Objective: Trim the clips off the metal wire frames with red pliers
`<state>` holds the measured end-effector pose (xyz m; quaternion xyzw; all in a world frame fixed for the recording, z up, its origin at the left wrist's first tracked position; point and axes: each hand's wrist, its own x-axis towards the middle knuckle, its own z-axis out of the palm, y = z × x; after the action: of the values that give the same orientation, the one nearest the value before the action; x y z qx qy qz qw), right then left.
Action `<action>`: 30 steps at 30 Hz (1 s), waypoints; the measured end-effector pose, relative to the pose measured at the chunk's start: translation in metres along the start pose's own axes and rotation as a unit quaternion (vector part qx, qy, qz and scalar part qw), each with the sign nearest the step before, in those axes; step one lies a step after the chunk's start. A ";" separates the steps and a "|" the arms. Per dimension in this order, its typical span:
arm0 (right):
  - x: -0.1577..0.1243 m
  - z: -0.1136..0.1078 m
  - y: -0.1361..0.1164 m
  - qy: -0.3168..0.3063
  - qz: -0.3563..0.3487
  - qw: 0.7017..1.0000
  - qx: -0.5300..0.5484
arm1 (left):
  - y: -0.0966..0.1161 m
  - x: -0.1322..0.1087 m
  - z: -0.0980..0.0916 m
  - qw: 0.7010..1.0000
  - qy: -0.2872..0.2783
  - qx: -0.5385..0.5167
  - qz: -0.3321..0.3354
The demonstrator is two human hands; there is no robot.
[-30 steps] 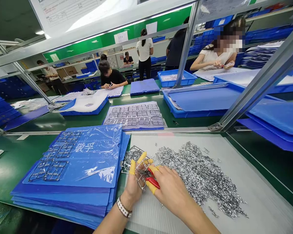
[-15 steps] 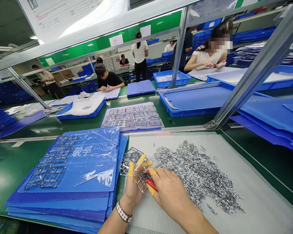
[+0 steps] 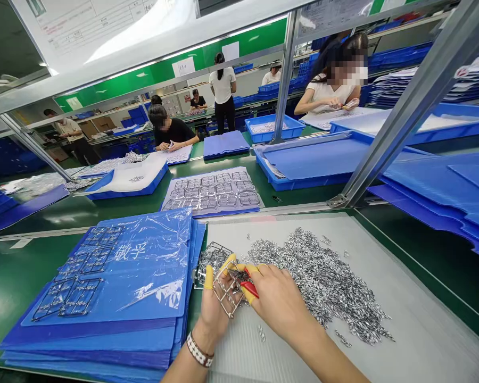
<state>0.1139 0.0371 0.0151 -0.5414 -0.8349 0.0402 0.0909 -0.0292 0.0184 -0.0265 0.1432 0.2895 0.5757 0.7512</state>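
My left hand point(image 3: 212, 315), with yellow finger covers and a bracelet at the wrist, grips a small square silver sprue frame point(image 3: 224, 304) by its edges. Thin crossbars and small shiny parts show inside the frame. In my right hand point(image 3: 282, 302), also wearing yellow finger covers, are red-handled nippers point(image 3: 249, 290). Their jaws reach the frame's upper right side, where fingers partly hide them. Behind my left hand more sprue frames point(image 3: 214, 256) are heaped. A pile of loose silver parts point(image 3: 323, 284) spreads to the right, and one small piece point(image 3: 261, 333) lies below my hands.
To the left, plastic-covered blue sheets point(image 3: 151, 298) are stacked with several dark frames point(image 3: 83, 296) on top. Across the bench stand a sheet of frames point(image 3: 213, 187) and a blue tray point(image 3: 277, 181). Metal posts point(image 3: 407, 117) rise beyond. Several people work at the back.
A small silver piece now lies on the white sheet below my hands. The nippers and right hand have shifted slightly along the frame, and the whole view has moved a little.
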 end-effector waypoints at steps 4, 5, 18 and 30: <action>0.000 0.000 0.000 -0.003 -0.010 1.000 -0.013 | -0.001 0.000 -0.002 1.000 0.002 0.014 0.016; 0.000 -0.001 -0.001 -0.002 -0.010 1.000 -0.020 | -0.002 0.000 -0.002 1.000 0.003 0.017 0.019; -0.018 0.008 0.009 0.016 0.015 0.999 -0.029 | 0.005 0.000 -0.004 0.999 -0.016 -0.035 0.003; -0.019 0.017 0.007 0.008 0.013 1.000 -0.005 | 0.004 0.001 -0.005 0.999 -0.001 -0.032 0.008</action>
<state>0.1248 0.0235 -0.0045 -0.5534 -0.8269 0.0327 0.0946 -0.0352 0.0201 -0.0290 0.1223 0.2691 0.5906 0.7509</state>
